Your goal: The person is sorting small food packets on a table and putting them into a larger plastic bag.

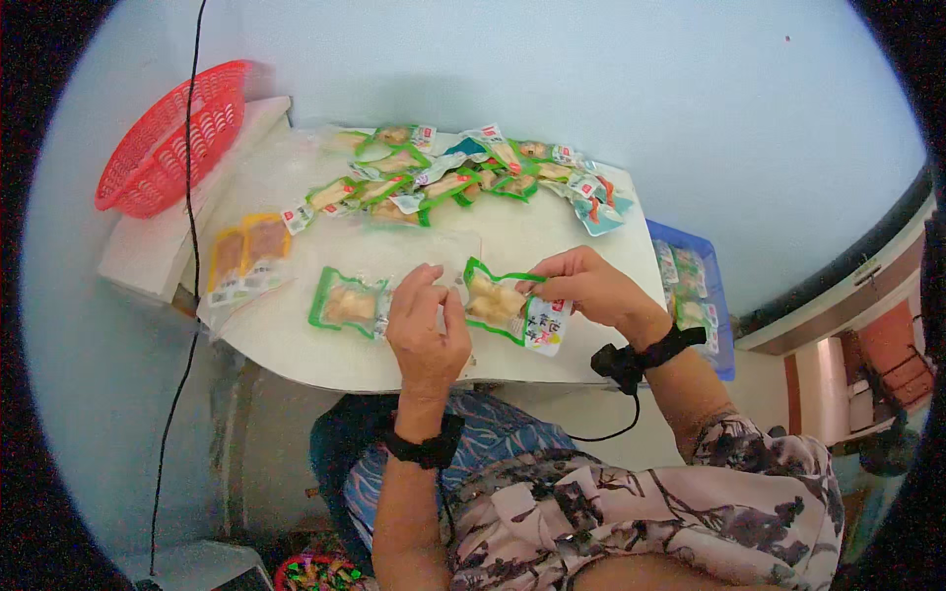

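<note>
My right hand (602, 284) pinches the upper right edge of a clear food packet (497, 301) with a green border. Pale yellowish pieces show through its window, and its white end bears printed writing. My left hand (429, 325) is just left of that packet, fingers loosely bent and thumb apart, with nothing visible in its grasp. Beside it, a similar green-edged packet (349, 303) lies on the white table (318, 369), its right end partly hidden by my left hand. Whether that hand touches this packet is unclear.
Several green-edged packets (447, 185) are heaped along the table's back. Blue-ended packets (602, 207) lie at the right, two yellow-edged packets (251, 247) at the left. A red plastic basket (174, 144) leans by the wall. A blue crate (723, 310) holds packets. A black cable (191, 185) hangs at left.
</note>
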